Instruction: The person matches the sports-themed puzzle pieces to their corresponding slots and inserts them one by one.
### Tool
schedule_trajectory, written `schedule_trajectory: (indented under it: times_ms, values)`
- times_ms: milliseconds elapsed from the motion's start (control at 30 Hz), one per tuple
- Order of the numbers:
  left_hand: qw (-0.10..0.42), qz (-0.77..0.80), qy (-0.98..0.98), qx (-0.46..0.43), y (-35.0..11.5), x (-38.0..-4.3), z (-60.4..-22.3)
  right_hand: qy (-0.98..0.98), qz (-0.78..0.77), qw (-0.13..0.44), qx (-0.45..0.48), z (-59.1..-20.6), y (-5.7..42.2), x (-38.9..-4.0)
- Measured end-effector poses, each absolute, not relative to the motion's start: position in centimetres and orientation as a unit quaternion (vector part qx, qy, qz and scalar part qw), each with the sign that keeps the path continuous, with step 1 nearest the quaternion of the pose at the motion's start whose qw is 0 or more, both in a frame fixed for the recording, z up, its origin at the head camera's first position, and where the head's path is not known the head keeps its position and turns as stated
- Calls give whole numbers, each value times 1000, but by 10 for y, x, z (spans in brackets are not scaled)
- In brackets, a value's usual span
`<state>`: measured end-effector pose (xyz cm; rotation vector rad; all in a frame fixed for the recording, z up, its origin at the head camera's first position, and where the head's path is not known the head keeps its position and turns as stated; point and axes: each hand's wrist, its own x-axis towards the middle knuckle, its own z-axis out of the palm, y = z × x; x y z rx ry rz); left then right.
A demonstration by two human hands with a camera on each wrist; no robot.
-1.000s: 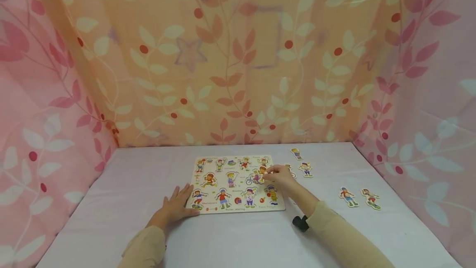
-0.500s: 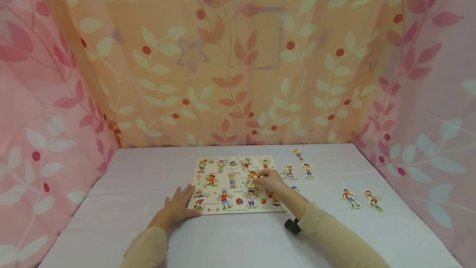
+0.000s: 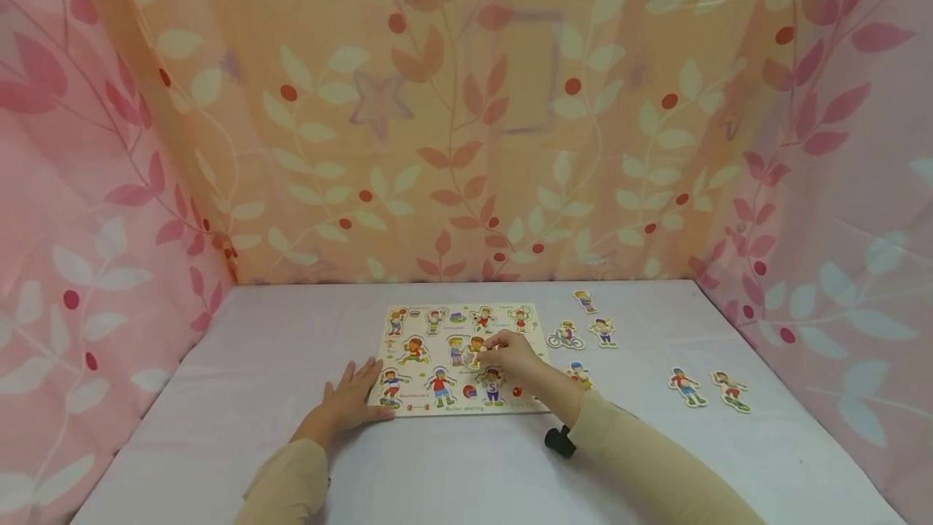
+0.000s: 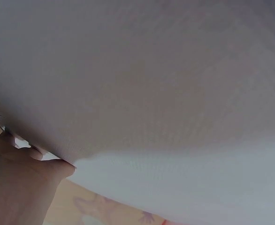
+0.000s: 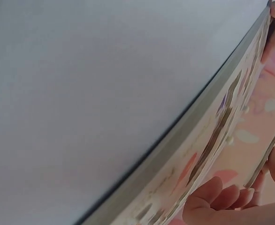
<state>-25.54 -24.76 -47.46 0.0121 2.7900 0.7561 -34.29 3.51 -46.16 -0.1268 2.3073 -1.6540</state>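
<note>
A figure-shaped piece (image 3: 475,352) is pinched in the fingers of the right hand (image 3: 516,356) above a puzzle board (image 3: 459,399), on which "Skateboard" and "Roller skating" can be read; other captions are too small. The board's left edge is touched by the left hand (image 3: 350,399), its fingers spread apart. Since a second ago, the piece has been carried leftward to mid-board, and a bicycle piece (image 3: 566,335) has been uncovered. The worktop (image 3: 408,476) is covered in white and enclosed by leaf-patterned curtains (image 3: 466,144) in orange and pink.
</note>
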Motion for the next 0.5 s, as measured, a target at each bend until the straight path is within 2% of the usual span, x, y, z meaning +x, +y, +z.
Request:
schedule_trajectory:
  times_ms: [233,500]
  values:
    - [129,260,957,2,-247,-255,-472,813,-559,151,-51,-462,18,-343]
    - [126,257,958,4,-247,-256,-473,816,-558,150,-18,-462,-2,-343]
